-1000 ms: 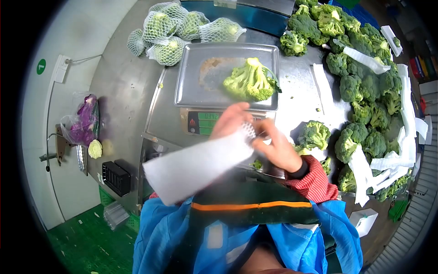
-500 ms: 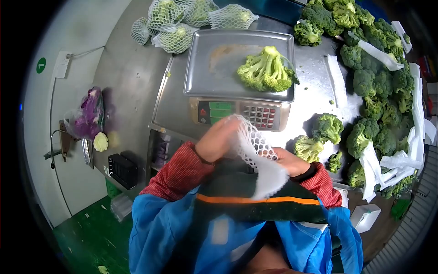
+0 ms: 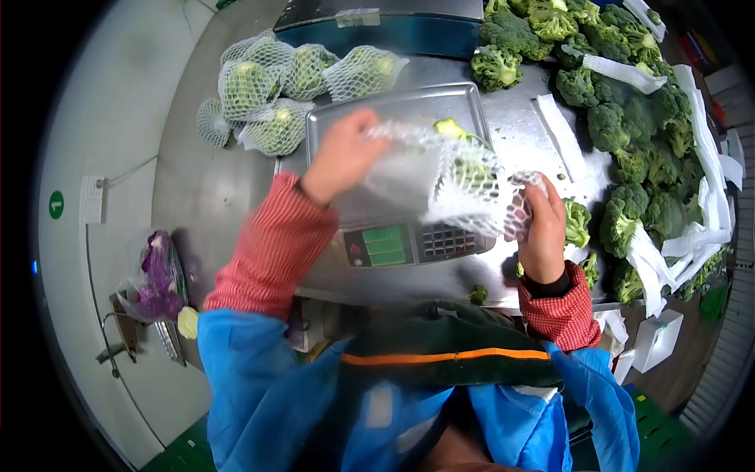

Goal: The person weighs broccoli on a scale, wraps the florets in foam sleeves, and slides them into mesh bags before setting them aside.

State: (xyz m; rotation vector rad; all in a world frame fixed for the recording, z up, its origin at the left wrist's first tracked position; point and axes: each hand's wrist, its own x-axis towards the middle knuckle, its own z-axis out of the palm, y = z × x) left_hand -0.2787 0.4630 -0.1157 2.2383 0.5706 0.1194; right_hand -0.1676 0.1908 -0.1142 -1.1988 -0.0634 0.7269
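A white foam net sleeve (image 3: pixel 468 193) is stretched out above the scale (image 3: pixel 385 102). My left hand (image 3: pixel 346 157), blurred by motion, is closed on the sleeve's left end. My right hand (image 3: pixel 543 232) grips its other end, with the mesh bunched at the fingers. Behind the netting, on the metal pan, lies a broccoli head (image 3: pixel 451 128); only its pale stalk and a bit of green show past the mesh. Below the pan, the green display (image 3: pixel 385 245) and part of the keypad are visible.
Several netted broccoli heads (image 3: pixel 275 82) sit at the back left. A large broccoli pile (image 3: pixel 629 130) with white foam strips (image 3: pixel 562 138) fills the right side. A dark box (image 3: pixel 377 31) stands behind the scale. Purple wrapped produce (image 3: pixel 160 275) is at far left.
Both hands have moved up and forward from near my body to over the scale, drawing the foam net out sideways between them. The view has shifted too.
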